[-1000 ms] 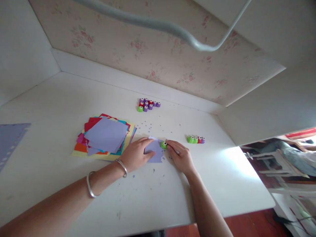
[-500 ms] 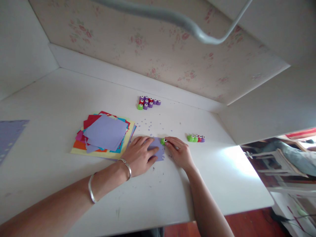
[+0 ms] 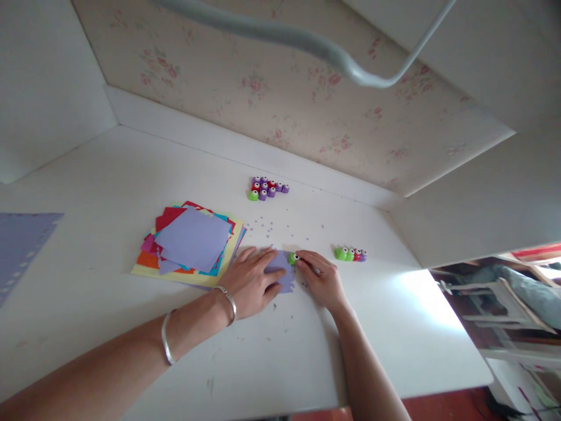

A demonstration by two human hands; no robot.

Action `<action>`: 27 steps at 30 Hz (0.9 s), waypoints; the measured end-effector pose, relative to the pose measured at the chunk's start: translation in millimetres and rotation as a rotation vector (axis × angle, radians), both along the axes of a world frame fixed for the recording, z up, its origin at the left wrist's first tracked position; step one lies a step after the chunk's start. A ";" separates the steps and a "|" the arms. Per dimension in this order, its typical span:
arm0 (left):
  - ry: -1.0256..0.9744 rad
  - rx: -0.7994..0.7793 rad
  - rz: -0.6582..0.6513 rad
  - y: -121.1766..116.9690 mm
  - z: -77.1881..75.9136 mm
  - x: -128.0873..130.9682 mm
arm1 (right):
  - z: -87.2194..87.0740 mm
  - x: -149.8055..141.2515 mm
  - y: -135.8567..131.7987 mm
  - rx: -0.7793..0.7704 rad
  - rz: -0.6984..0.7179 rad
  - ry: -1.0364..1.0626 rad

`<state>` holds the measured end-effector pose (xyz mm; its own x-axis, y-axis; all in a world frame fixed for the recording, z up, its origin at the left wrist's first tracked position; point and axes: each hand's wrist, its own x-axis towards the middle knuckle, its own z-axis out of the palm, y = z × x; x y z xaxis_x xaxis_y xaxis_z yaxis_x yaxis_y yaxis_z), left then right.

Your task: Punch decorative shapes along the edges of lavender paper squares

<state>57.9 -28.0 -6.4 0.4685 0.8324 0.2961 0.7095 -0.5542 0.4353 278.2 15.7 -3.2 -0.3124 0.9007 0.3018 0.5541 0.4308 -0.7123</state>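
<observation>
My left hand (image 3: 250, 285) lies flat with fingers apart on a small sheet of purple paper (image 3: 287, 285), covering much of it. Notches mark the paper's right and lower edge. At the sheet's upper right edge sits a green craft punch (image 3: 293, 258) with an eye-like white button. The thumb and fingers of my right hand (image 3: 322, 279) pinch this punch from its right side. Tiny purple cut-outs (image 3: 262, 221) are scattered on the table beyond the paper, and a few lie by my right hand.
Left of my hands rests a stack of coloured paper (image 3: 195, 237). Several purple, red and green punches (image 3: 263, 189) cluster near the wall; another row of punches (image 3: 350, 255) stands at right. A notched purple sheet (image 3: 26, 245) lies far left. A white tube (image 3: 307, 44) crosses overhead.
My left hand has slid right and flattened further over the purple paper, which sits slightly turned. My right hand keeps hold of the green punch at its edge. The view shifted slightly.
</observation>
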 end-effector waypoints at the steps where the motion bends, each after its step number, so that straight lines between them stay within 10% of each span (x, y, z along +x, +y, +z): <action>1: 0.003 -0.001 -0.002 -0.1 -0.6 -0.1 | -0.1 0.0 -0.1 -0.007 0.001 -0.001; 14: 0.034 0.007 -0.010 -1.3 -2.1 -1.9 | 5.9 9.2 13.4 -0.158 -0.130 0.037; 27: 0.038 -0.015 -0.036 -2.8 -3.7 -3.7 | 36.0 -0.4 25.0 -0.310 0.125 -0.230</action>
<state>54.2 -30.9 -10.1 0.5092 0.8188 0.2653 0.7055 -0.5736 0.4163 277.8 40.7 32.9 -0.4527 0.8890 -0.0687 0.6710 0.2889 -0.6829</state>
